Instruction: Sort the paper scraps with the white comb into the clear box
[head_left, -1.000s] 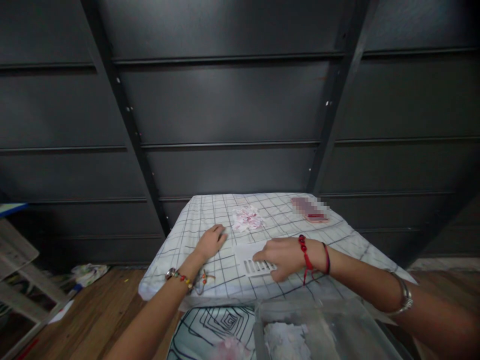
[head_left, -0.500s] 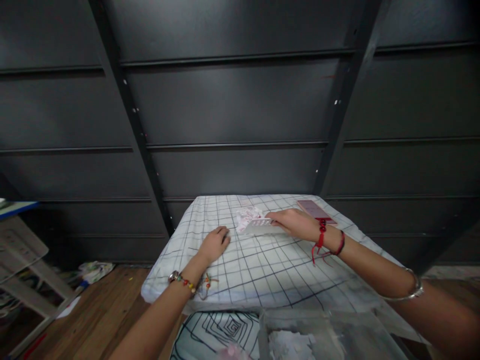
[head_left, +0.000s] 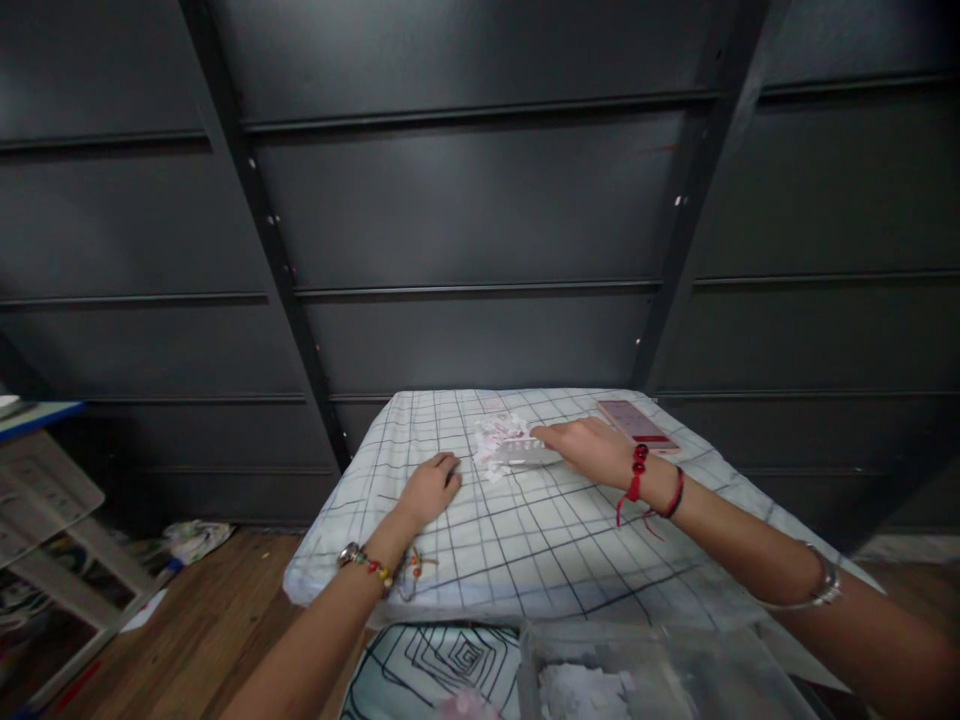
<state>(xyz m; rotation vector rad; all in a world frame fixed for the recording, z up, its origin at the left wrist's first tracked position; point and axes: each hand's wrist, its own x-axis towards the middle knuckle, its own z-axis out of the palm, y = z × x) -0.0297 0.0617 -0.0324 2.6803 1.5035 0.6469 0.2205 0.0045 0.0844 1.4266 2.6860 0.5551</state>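
Observation:
In the head view my right hand (head_left: 589,447) pinches the edge of a thin white flat piece (head_left: 525,452) with a row of small marks along it; its kind I cannot make out. The piece is held low at a heap of small white and pink scraps (head_left: 495,432), hiding part of the heap. Left of it, my left hand (head_left: 430,490) rests on the checked cloth (head_left: 510,550), fingers loosely bent and thumb apart, with nothing visible in it. A small dark spot shows between that thumb and the fingers.
A pink flat rectangular object (head_left: 634,422) lies behind my right wrist. In front stands a clear plastic box (head_left: 652,660) with white pieces (head_left: 585,690) inside, beside a patterned cloth (head_left: 442,655). Dark metal panels (head_left: 472,210) rise behind the table. A side table (head_left: 45,480) stands left.
The white flat piece has tilted and shows less of its face, so more of the scraps are visible. My right hand has shifted slightly; my left hand stays in place.

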